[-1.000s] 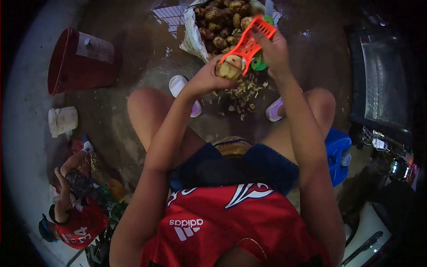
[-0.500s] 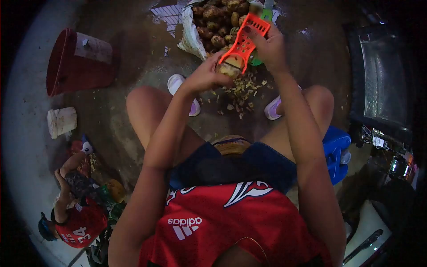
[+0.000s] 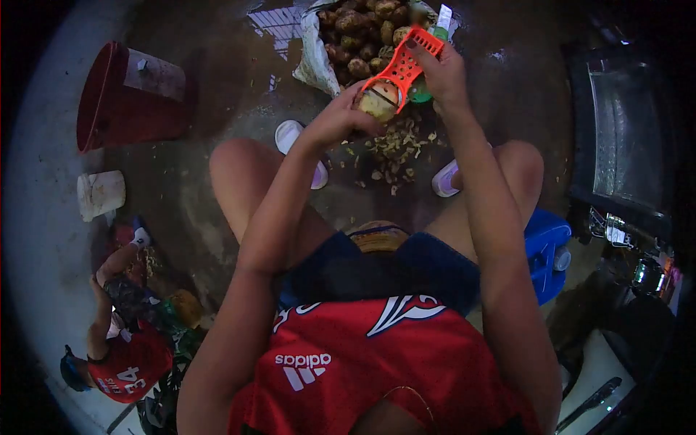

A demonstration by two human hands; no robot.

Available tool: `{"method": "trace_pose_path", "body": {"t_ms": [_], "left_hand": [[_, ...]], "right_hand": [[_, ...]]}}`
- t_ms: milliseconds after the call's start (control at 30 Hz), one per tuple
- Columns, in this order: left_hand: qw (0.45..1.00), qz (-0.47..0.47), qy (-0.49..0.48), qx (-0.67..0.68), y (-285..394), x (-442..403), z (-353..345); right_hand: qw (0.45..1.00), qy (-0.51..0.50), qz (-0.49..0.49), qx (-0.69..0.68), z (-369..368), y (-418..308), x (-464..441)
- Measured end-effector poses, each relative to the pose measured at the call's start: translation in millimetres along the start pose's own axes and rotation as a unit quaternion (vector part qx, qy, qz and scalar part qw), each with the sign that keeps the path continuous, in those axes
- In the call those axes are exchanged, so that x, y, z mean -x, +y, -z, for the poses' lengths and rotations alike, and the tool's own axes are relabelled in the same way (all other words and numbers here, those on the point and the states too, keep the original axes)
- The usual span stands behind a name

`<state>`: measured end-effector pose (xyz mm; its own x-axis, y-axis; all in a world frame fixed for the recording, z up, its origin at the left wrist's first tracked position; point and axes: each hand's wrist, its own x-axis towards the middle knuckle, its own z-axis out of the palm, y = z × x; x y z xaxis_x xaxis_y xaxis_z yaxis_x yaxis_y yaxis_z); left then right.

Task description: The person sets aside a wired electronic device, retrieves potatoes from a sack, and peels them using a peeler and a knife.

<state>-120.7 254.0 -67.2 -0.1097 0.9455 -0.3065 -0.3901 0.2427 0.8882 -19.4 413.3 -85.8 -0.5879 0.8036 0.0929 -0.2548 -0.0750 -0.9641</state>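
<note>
My left hand (image 3: pixel 341 122) is wrapped round a partly peeled potato (image 3: pixel 375 107), pale yellow with some darker patches. An orange peeler (image 3: pixel 403 67) with holes in its handle is gripped in my right hand (image 3: pixel 444 72). Its forked end lies over the potato, the blade across the pale flesh. Just beyond my hands stands an open white sack (image 3: pixel 311 47) full of unpeeled potatoes (image 3: pixel 354 40). A green object (image 3: pixel 419 90) shows partly behind the peeler. Peelings (image 3: pixel 395 148) are scattered on the floor below my hands.
A dark red bucket (image 3: pixel 130 98) and a small white bucket (image 3: pixel 101 194) stand at the left. Below them sits another person (image 3: pixel 134 355) in a red shirt. A blue container (image 3: pixel 545 250) is beside my right knee, with a dark-framed object (image 3: pixel 627 138) farther right.
The peeler and the potato have shifted slightly, and the peeler's forked end now sits at a different place on the potato. Both hands keep their hold. The other person's arm has moved a little.
</note>
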Motion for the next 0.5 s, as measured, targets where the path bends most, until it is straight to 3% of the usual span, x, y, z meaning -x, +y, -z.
{"method": "trace_pose_path", "body": {"t_ms": [200,300,367,500], "left_hand": [[1.000,0.018,-0.001,0.004,2,1,-1],[0.999,0.025,-0.007,0.037,-2,5,2],[0.996,0.045,-0.033,0.074,-2,19,7],[0.999,0.016,0.014,0.031,-1,26,14]], "right_hand": [[0.999,0.026,-0.019,0.005,0,1,3],[0.996,0.019,0.057,0.072,9,5,-6],[0.992,0.083,0.071,0.068,44,-2,-30],[0.981,0.106,0.046,0.153,38,-11,-26]]}}
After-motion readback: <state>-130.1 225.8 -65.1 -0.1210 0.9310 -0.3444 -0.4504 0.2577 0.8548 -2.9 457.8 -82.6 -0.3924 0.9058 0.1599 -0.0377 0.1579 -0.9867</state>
